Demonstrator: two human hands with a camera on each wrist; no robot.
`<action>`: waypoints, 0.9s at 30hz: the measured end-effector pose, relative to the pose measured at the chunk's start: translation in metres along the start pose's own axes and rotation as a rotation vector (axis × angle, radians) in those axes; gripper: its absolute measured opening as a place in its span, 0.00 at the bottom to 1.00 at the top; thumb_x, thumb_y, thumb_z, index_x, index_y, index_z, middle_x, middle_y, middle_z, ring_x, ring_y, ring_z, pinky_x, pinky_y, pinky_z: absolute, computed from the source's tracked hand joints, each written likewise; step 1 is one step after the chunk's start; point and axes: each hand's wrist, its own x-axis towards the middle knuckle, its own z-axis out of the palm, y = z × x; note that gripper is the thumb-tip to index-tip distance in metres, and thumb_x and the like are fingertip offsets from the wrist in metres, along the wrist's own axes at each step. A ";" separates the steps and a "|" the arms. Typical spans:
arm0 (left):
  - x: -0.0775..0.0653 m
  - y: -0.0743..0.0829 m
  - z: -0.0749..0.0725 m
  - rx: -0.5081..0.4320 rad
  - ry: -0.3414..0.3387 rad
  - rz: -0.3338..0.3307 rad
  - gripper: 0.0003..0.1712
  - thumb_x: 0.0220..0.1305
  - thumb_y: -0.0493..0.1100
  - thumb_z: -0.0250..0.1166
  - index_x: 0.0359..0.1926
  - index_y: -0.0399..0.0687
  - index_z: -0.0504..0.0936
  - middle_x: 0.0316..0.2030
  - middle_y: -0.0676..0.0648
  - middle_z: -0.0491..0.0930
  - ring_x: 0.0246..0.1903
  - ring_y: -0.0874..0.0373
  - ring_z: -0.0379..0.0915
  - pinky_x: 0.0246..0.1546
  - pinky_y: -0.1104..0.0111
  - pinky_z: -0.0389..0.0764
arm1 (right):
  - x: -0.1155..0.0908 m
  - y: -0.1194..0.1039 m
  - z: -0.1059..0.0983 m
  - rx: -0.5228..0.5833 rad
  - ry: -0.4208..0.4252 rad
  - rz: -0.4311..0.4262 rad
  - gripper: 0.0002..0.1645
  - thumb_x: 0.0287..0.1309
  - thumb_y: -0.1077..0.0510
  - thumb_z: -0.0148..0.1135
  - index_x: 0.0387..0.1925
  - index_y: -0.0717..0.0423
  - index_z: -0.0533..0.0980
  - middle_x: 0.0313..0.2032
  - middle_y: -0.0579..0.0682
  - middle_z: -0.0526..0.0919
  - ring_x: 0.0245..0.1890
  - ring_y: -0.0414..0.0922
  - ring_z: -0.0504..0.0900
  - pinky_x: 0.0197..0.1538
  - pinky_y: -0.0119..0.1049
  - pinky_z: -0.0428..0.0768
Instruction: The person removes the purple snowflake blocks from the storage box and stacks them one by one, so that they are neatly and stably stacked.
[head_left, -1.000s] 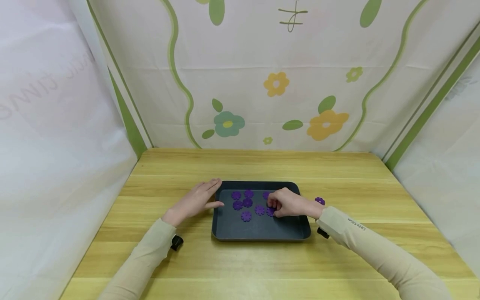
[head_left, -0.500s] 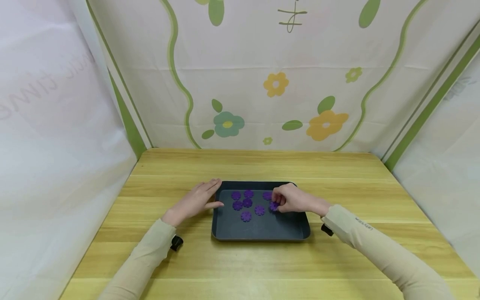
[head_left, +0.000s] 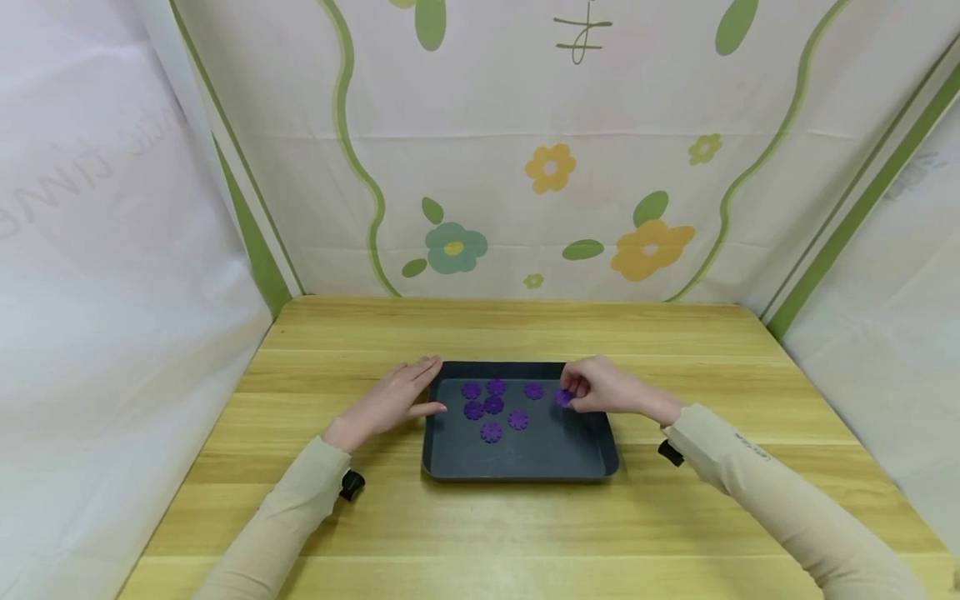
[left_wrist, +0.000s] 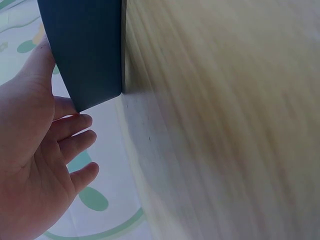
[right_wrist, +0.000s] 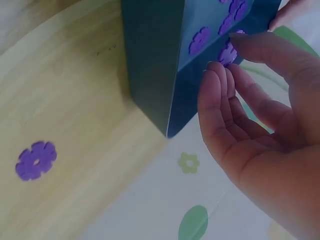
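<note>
A dark grey rectangular tray [head_left: 517, 461] holds several purple notched snowflake discs [head_left: 491, 432]. My right hand [head_left: 611, 387] pinches one such disc [head_left: 564, 398] between thumb and fingertips, near the tray's back right corner. The right wrist view shows that pinched disc [right_wrist: 228, 53] partly covered by the fingers. At the tray's left side, my left hand [head_left: 390, 404] rests with its fingers stretched along the back left corner. Its thumb reaches over the left rim. In the left wrist view, its fingers lie loosely around the tray's corner [left_wrist: 95, 60].
Another purple disc [right_wrist: 36, 161] lies on the wooden table [head_left: 517, 542] to the right of the tray; the right arm hides it in the head view. A floral printed cloth [head_left: 480, 167] hangs behind the table, and white cloth stands at both sides.
My right hand has drawn the pinched disc away from the others, toward the tray's back right. The disc on the table has gone behind the right arm. My left hand has stayed put.
</note>
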 end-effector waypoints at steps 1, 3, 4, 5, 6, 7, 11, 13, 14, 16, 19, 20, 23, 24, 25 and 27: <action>0.000 0.000 0.000 -0.003 -0.002 -0.002 0.46 0.68 0.62 0.60 0.75 0.37 0.60 0.74 0.37 0.61 0.73 0.42 0.60 0.72 0.45 0.64 | -0.001 0.001 -0.001 0.001 0.004 -0.003 0.10 0.51 0.66 0.68 0.38 0.61 0.81 0.33 0.51 0.86 0.31 0.35 0.80 0.35 0.26 0.82; 0.000 0.000 0.000 -0.003 -0.001 -0.001 0.46 0.68 0.62 0.60 0.75 0.37 0.59 0.73 0.36 0.61 0.73 0.42 0.60 0.72 0.45 0.64 | -0.004 0.002 -0.003 0.008 0.010 0.006 0.10 0.51 0.66 0.68 0.38 0.61 0.81 0.33 0.51 0.86 0.30 0.35 0.80 0.35 0.26 0.82; 0.000 0.000 0.000 -0.005 -0.002 -0.001 0.46 0.68 0.62 0.60 0.75 0.37 0.59 0.73 0.36 0.61 0.73 0.42 0.60 0.72 0.45 0.64 | -0.005 0.003 -0.004 0.006 0.013 0.008 0.10 0.51 0.66 0.68 0.38 0.60 0.81 0.33 0.52 0.86 0.30 0.35 0.80 0.35 0.26 0.82; 0.000 0.000 -0.001 -0.006 0.000 -0.001 0.46 0.68 0.62 0.60 0.75 0.37 0.60 0.73 0.36 0.61 0.73 0.42 0.60 0.72 0.45 0.64 | -0.006 0.003 -0.005 0.007 0.017 0.011 0.09 0.52 0.66 0.68 0.38 0.60 0.81 0.33 0.52 0.86 0.30 0.35 0.80 0.35 0.26 0.82; 0.000 0.000 -0.001 -0.009 -0.001 -0.003 0.46 0.68 0.62 0.60 0.75 0.37 0.59 0.73 0.36 0.61 0.73 0.42 0.60 0.72 0.45 0.64 | -0.007 0.004 -0.006 0.010 0.021 0.014 0.09 0.52 0.66 0.68 0.38 0.60 0.81 0.34 0.52 0.86 0.30 0.35 0.80 0.35 0.26 0.82; 0.000 0.000 -0.001 -0.011 -0.001 -0.004 0.46 0.68 0.62 0.60 0.75 0.37 0.59 0.74 0.36 0.61 0.73 0.42 0.60 0.72 0.45 0.64 | -0.008 0.004 -0.007 0.009 0.025 0.014 0.09 0.52 0.66 0.67 0.38 0.61 0.81 0.34 0.53 0.86 0.31 0.35 0.80 0.35 0.27 0.82; 0.000 0.000 -0.001 -0.011 0.006 -0.002 0.46 0.68 0.61 0.60 0.74 0.37 0.60 0.73 0.36 0.61 0.73 0.42 0.60 0.72 0.45 0.64 | -0.013 0.007 -0.011 -0.010 0.040 0.024 0.09 0.53 0.66 0.68 0.37 0.61 0.80 0.33 0.53 0.86 0.31 0.35 0.80 0.35 0.27 0.82; 0.000 -0.001 -0.001 -0.010 0.008 -0.001 0.46 0.68 0.61 0.60 0.75 0.37 0.60 0.73 0.36 0.61 0.73 0.42 0.60 0.72 0.45 0.64 | -0.015 0.009 -0.012 -0.018 0.047 0.029 0.08 0.52 0.65 0.68 0.37 0.61 0.80 0.33 0.52 0.86 0.30 0.35 0.80 0.35 0.27 0.82; 0.000 -0.001 -0.001 -0.008 0.008 -0.001 0.46 0.68 0.61 0.60 0.75 0.37 0.60 0.73 0.36 0.61 0.73 0.42 0.60 0.72 0.45 0.64 | -0.016 0.010 -0.013 -0.020 0.049 0.036 0.08 0.52 0.65 0.68 0.36 0.60 0.80 0.32 0.51 0.86 0.30 0.35 0.80 0.35 0.27 0.82; 0.000 -0.001 -0.001 -0.007 0.004 -0.003 0.46 0.68 0.62 0.60 0.75 0.37 0.59 0.74 0.36 0.61 0.73 0.42 0.60 0.72 0.45 0.64 | -0.019 0.011 -0.014 -0.021 0.055 0.039 0.08 0.52 0.65 0.69 0.36 0.60 0.81 0.32 0.51 0.86 0.30 0.35 0.80 0.34 0.27 0.82; 0.000 -0.001 -0.001 -0.006 -0.003 -0.007 0.46 0.68 0.62 0.59 0.75 0.37 0.59 0.74 0.36 0.61 0.73 0.42 0.60 0.72 0.45 0.64 | -0.022 0.015 -0.015 -0.012 0.067 0.044 0.08 0.53 0.65 0.69 0.36 0.61 0.81 0.32 0.52 0.86 0.30 0.35 0.81 0.34 0.27 0.82; 0.000 -0.001 -0.001 -0.006 -0.004 -0.008 0.46 0.68 0.62 0.59 0.75 0.37 0.59 0.74 0.36 0.61 0.73 0.42 0.60 0.72 0.45 0.64 | -0.023 0.016 -0.015 -0.008 0.071 0.047 0.08 0.53 0.65 0.69 0.37 0.61 0.80 0.33 0.52 0.86 0.30 0.36 0.81 0.35 0.28 0.83; 0.000 -0.001 0.000 -0.008 -0.004 -0.009 0.46 0.68 0.62 0.59 0.75 0.37 0.59 0.74 0.36 0.61 0.73 0.42 0.60 0.72 0.45 0.64 | -0.027 0.020 -0.016 0.004 0.082 0.064 0.09 0.54 0.65 0.69 0.38 0.62 0.80 0.33 0.53 0.86 0.31 0.36 0.82 0.35 0.28 0.83; 0.000 -0.001 0.000 -0.007 -0.001 -0.008 0.46 0.68 0.62 0.59 0.74 0.37 0.60 0.73 0.36 0.61 0.73 0.42 0.60 0.72 0.44 0.64 | -0.029 0.022 -0.016 0.007 0.085 0.075 0.09 0.54 0.65 0.69 0.38 0.62 0.80 0.33 0.53 0.86 0.31 0.36 0.82 0.35 0.28 0.83; 0.000 -0.001 0.000 -0.007 0.000 -0.006 0.46 0.68 0.62 0.60 0.74 0.37 0.60 0.73 0.36 0.61 0.73 0.41 0.60 0.72 0.44 0.64 | -0.030 0.023 -0.016 0.007 0.086 0.086 0.09 0.54 0.65 0.69 0.38 0.62 0.80 0.34 0.53 0.86 0.31 0.36 0.82 0.34 0.28 0.83; 0.000 0.000 0.000 -0.009 0.001 -0.006 0.46 0.68 0.62 0.60 0.74 0.37 0.60 0.73 0.36 0.62 0.73 0.42 0.60 0.72 0.45 0.64 | -0.033 0.027 -0.016 0.004 0.086 0.103 0.10 0.55 0.64 0.69 0.39 0.61 0.80 0.34 0.52 0.86 0.31 0.35 0.81 0.34 0.27 0.83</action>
